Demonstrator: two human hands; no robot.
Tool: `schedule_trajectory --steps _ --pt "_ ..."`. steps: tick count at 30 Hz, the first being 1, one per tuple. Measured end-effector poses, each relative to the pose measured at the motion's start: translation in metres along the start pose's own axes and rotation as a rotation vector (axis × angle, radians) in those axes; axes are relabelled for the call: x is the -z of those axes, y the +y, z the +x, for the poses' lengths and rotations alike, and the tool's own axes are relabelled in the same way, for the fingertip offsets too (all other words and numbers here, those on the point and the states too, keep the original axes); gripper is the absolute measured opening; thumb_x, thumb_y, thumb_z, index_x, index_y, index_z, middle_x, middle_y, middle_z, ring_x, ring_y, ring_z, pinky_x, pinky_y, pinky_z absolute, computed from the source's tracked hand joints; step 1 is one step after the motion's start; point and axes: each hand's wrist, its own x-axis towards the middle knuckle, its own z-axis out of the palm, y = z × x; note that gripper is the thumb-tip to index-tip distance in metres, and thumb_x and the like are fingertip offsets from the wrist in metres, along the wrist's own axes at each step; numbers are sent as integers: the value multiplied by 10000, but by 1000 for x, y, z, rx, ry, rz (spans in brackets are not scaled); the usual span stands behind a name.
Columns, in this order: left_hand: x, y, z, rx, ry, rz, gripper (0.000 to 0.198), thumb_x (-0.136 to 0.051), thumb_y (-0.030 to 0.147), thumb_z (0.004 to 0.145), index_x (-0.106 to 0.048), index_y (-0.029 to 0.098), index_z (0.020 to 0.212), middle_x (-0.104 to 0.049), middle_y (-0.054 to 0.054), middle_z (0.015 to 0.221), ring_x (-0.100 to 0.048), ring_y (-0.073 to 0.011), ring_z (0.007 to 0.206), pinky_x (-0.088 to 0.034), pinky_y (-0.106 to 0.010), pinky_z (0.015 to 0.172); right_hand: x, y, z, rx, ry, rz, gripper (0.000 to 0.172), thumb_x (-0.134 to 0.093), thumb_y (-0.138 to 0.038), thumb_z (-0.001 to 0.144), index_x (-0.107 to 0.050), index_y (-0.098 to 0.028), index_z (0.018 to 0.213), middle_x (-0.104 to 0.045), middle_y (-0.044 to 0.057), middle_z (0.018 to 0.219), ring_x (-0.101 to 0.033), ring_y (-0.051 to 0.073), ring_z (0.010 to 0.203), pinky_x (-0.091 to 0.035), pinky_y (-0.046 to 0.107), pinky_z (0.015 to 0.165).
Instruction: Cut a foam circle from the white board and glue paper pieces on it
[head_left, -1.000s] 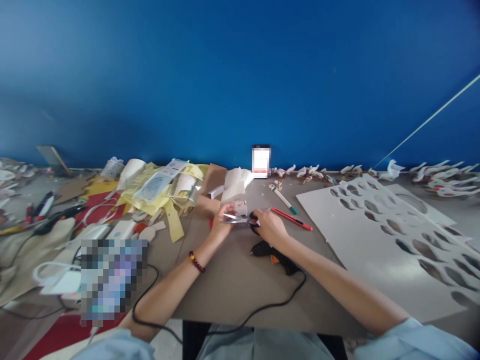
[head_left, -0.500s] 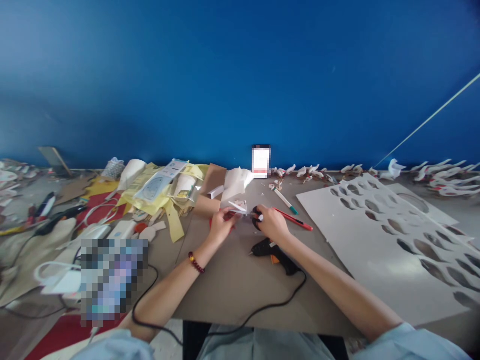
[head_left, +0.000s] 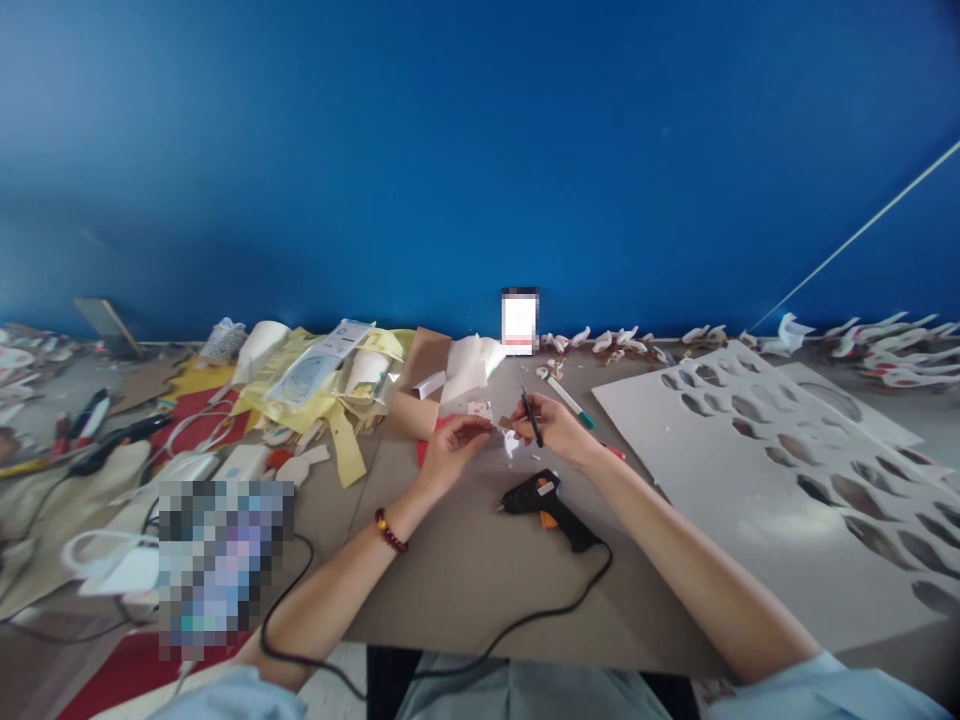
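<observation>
My right hand (head_left: 561, 428) is closed round a pair of dark scissors (head_left: 531, 408), whose blades point up and away from me. At that hand's fingertips is a small brown piece (head_left: 508, 424), possibly card. My left hand (head_left: 454, 448) faces it just to the left, fingers bent together; what they pinch, if anything, is too small to make out. Below the gap between my hands lie white paper scraps (head_left: 511, 443). A black glue gun (head_left: 536, 492) rests nearer me, its nozzle pointing left. Partly behind my left hand is something red (head_left: 429, 440).
Beyond my hands are white paper (head_left: 472, 365), brown card (head_left: 424, 365) and a green-ended marker (head_left: 574, 403). A white sheet with cut-out holes (head_left: 720, 480) covers the right side. Yellow packaging (head_left: 341, 440), cables and chargers crowd the left. The glue gun's cord (head_left: 517, 630) crosses in front.
The white folded strip is gone from my left hand. In my right hand the scissors have turned blades upward, and a small brown piece now shows between the hands.
</observation>
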Motion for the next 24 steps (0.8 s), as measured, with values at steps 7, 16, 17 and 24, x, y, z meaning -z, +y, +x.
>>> schedule_trajectory --steps 7,16,17,24 --pt "0 -5 -1 -9 -1 30 199 -766 240 650 -705 178 829 -689 -59 858 -640 -201 839 -491 -354 848 8 9 6 135 -3 -130 248 -681 -261 637 -483 -185 766 -536 -42 691 -558 121 615 -418 256 593" --pt "-2 -12 -5 -61 -50 253 188 -732 289 709 -717 185 864 -673 -61 848 -621 -178 789 -500 -297 744 10 7 8 120 74 -82 273 -687 -322 646 -483 -188 768 -535 -34 678 -584 143 646 -427 250 560" --pt "-2 -13 -5 -77 -45 282 208 -732 298 712 -716 187 888 -664 -52 827 -613 -166 758 -499 -285 718 9 6 7 103 68 -59 281 -694 -321 637 -486 -187 770 -541 -33 674 -578 139 632 -418 245 544" --pt "-6 -16 -2 -243 -44 447 236 -708 349 742 -720 197 922 -617 -20 715 -561 -134 648 -480 -242 589 -6 2 1 23 -3 22 335 -751 -299 588 -480 -192 753 -565 -35 618 -527 119 553 -410 250 525"
